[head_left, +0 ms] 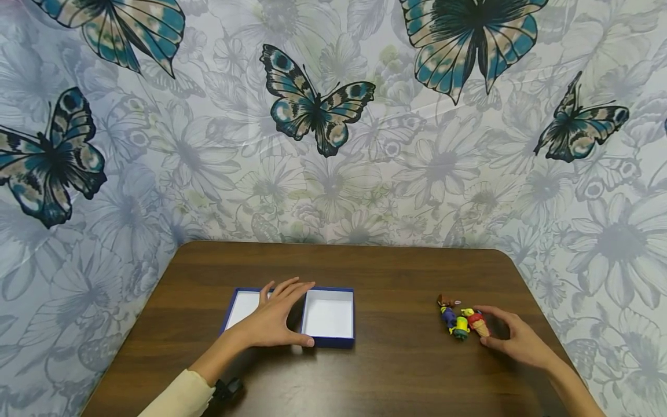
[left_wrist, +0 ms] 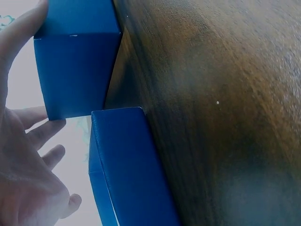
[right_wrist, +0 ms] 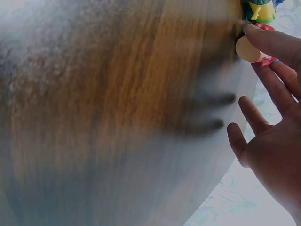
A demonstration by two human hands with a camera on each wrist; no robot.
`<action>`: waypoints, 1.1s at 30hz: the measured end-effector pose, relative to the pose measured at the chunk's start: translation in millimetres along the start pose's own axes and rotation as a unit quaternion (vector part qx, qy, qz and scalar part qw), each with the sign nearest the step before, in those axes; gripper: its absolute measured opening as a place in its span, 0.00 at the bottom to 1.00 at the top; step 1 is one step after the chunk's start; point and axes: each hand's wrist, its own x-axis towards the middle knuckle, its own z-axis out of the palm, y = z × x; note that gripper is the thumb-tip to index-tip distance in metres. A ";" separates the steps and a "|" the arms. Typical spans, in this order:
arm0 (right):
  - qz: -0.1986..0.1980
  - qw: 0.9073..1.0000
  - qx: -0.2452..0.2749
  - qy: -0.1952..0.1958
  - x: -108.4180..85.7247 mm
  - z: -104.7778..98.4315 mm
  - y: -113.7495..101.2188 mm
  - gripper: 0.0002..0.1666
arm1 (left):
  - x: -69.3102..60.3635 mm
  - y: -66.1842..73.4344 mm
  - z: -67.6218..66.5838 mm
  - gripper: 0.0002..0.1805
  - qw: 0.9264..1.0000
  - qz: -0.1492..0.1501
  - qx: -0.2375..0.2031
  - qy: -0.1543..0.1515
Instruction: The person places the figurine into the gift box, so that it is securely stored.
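In the head view, my left hand (head_left: 271,323) spans the left side of an open blue box with a white inside (head_left: 328,314), thumb at its front corner and fingertips at its back corner. The left wrist view shows my hand (left_wrist: 28,155) gripping that box (left_wrist: 77,75). My right hand (head_left: 521,341) pinches an ice-cream-cone toy with a red top (head_left: 477,324) between thumb and finger. Touching or close beside it lie a yellow-and-green toy figure (head_left: 461,328) and a purple one with a brown top (head_left: 447,313). The right wrist view shows the cone's round end (right_wrist: 247,49) by my thumb.
A second white-lined blue tray (head_left: 244,308) lies left of the first, partly behind my left hand. Both stand on a brown wooden table (head_left: 396,370). Behind the table hangs a butterfly-and-flower backdrop (head_left: 333,191). A small black object (head_left: 227,388) shows by my left sleeve.
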 end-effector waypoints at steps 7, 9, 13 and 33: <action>0.013 1.000 -0.006 0.005 -2.0 0.0 -0.4 0.42 | -1.2 0.3 -0.1 0.67 1.000 0.001 -0.002 0.003; 0.008 1.000 -0.009 0.010 -3.0 0.7 -0.9 0.43 | -1.1 -0.4 0.4 0.66 1.000 0.001 -0.002 0.004; 0.004 1.000 -0.019 0.020 -3.7 1.7 -2.5 0.42 | -0.9 -1.0 0.4 0.66 1.000 -0.002 -0.002 0.002; 0.092 0.993 -0.055 0.042 -3.7 5.6 -3.9 0.36 | -1.6 -2.0 2.4 0.66 1.000 -0.001 0.002 0.004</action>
